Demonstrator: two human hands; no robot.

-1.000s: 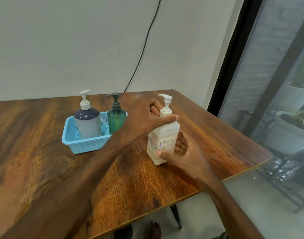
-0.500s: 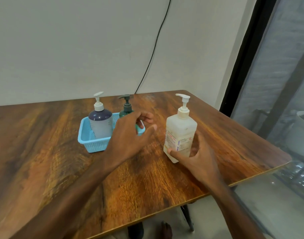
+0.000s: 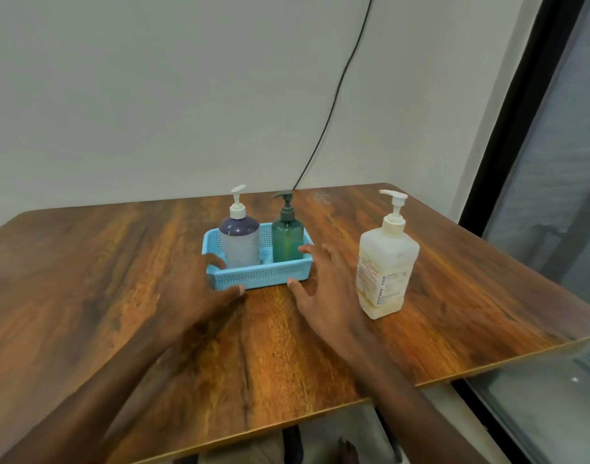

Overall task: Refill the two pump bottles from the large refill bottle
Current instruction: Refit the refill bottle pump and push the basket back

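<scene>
Head view: spread, empty left hand (image 3: 200,291), right hand (image 3: 325,289) flanking light-blue perforated plastic basket (image 3: 262,274); grip both ends evenly, slide level

— What sort of place are you in?
— A plain indoor room. You have a wooden table (image 3: 119,296) by a bare wall (image 3: 153,95), a black wire (image 3: 334,95) hanging down it, and a big window (image 3: 561,195) beside you. Home or office? You cannot tell.
</scene>
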